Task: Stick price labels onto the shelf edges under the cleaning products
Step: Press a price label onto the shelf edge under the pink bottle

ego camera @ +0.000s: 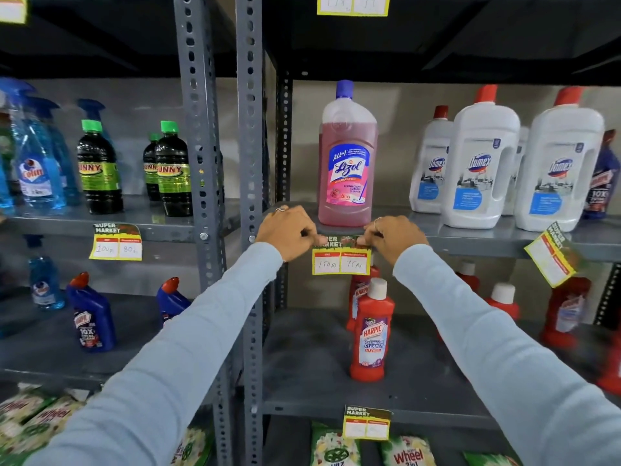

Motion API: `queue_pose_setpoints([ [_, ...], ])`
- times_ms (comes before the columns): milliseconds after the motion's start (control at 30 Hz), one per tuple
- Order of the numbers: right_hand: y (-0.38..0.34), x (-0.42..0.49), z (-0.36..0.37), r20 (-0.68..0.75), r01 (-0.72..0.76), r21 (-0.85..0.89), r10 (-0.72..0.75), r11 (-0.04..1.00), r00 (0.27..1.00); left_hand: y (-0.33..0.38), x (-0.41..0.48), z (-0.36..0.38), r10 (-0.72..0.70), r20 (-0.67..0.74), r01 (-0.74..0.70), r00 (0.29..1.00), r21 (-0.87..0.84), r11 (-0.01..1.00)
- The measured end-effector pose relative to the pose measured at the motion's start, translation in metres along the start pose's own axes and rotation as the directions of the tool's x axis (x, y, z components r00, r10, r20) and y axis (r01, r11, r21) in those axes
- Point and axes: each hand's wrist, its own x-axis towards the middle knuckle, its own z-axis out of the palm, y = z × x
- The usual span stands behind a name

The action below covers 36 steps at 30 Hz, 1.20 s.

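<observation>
At the far left the blue spray bottles (37, 169) are blurry and partly cut off by the edge of the picture. Next to them stand dark bottles with green caps (99, 169), and under them a yellow price label (116, 243) sticks to the shelf edge, with what looks like 100 and 80 written on it. Grey metal posts (250, 163) full of holes split the two racks. The left hand (285, 232) comes out of a light blue sleeve, and its fingers (311, 235) are curled in tight, pinching the top left corner of the middle price label (341, 260). This label sits against the shelf edge (470, 245) right under the pink Lizol bottle (346, 156), and it seems to say 150 and 75. The right hand (395, 237) does the same on the other side, with its fingers (368, 238) bent in close on the top right corner. The two hands hide most of the label's top strip, so only bits of the words show. Below it a red Harpic bottle (371, 331) stands on the lower shelf, and another red bottle is half hidden behind it. White Domex bottles (480, 163) stand to the right. Far right, a tilted label (551, 257) hangs crooked off the shelf edge, too blurry to read. At the bottom, one more label (366, 422) has boxes too faint to read.
</observation>
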Motion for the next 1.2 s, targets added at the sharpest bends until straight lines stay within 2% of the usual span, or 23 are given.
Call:
queue_pose_setpoints([
  [267, -0.001, 0.007, 0.005, -0.028, -0.060, -0.006, 0.060, 0.998, 0.998, 0.001, 0.001, 0.006, -0.057, -0.058, 0.055, 0.997, -0.027, 0.998],
  [367, 0.003, 0.009, 0.002, -0.060, -0.101, 0.023, 0.102, 0.995, 0.993, -0.002, -0.002, 0.010, -0.100, -0.115, 0.084, 0.988, -0.140, 0.987],
  [467, 0.003, 0.008, 0.002, -0.101, -0.072, 0.023, 0.074, 0.997, 0.992, -0.003, -0.004, 0.013, -0.143, -0.148, 0.102, 0.979, -0.256, 0.961],
  [533, -0.002, 0.009, 0.006, -0.142, -0.080, -0.038, 0.074, 0.996, 0.987, -0.002, -0.007, 0.015, -0.165, -0.170, 0.110, 0.971, -0.296, 0.949],
  [633, -0.003, 0.012, 0.015, -0.227, -0.093, -0.094, 0.069, 0.991, 0.971, 0.000, -0.010, 0.021, -0.192, -0.203, 0.120, 0.960, -0.322, 0.939],
  [767, 0.003, 0.013, 0.025, -0.300, -0.073, -0.059, 0.052, 0.996, 0.953, 0.000, -0.011, 0.025, -0.207, -0.222, 0.127, 0.953, -0.328, 0.936],
  [1067, 0.008, 0.011, 0.032, -0.327, -0.014, -0.006, 0.011, 1.000, 0.945, 0.009, -0.010, 0.027, -0.297, -0.233, 0.195, 0.926, -0.379, 0.905],
  [1133, 0.014, 0.008, 0.029, -0.262, 0.017, 0.132, 0.019, 0.991, 0.965, 0.012, -0.011, 0.027, -0.307, -0.240, 0.211, 0.921, -0.355, 0.911],
  [1200, 0.027, -0.001, 0.021, -0.166, 0.054, 0.379, 0.010, 0.924, 0.986, 0.018, -0.013, 0.025, -0.304, -0.233, 0.229, 0.924, -0.300, 0.926],
])
